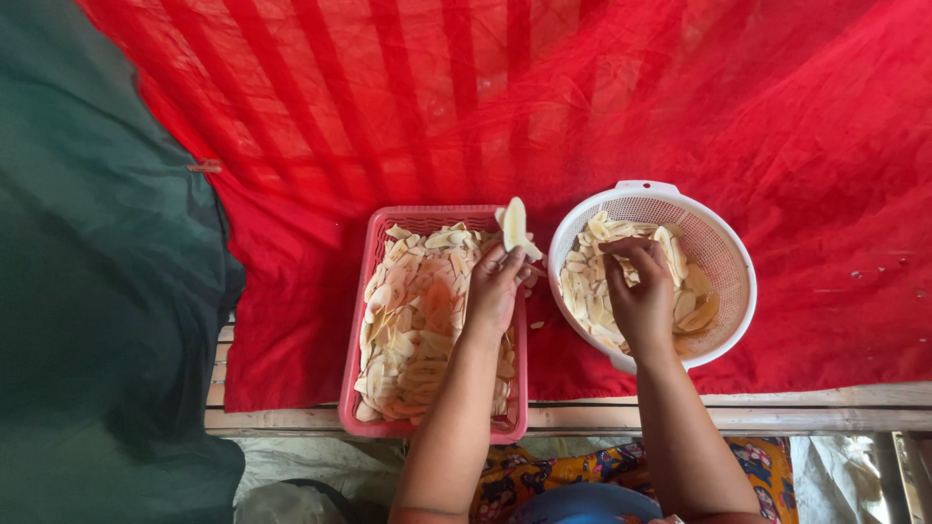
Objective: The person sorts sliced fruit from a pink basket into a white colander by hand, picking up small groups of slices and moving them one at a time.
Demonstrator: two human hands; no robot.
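My left hand (497, 286) hovers over the right side of a pink rectangular basket (361, 301) and grips a pale slice (515, 225) upright between its fingers. The basket is filled with several flat pale slices (413, 320). My right hand (641, 291) reaches into a round white colander (723, 243) to the right, its fingers closed on slices (589, 281) lying in the colander. Both containers rest on a red net cloth (582, 107).
A dark green cloth (97, 291) covers the left side. A wooden plank edge (757, 412) runs along the front below the containers. Patterned fabric (515, 475) on my lap shows at the bottom.
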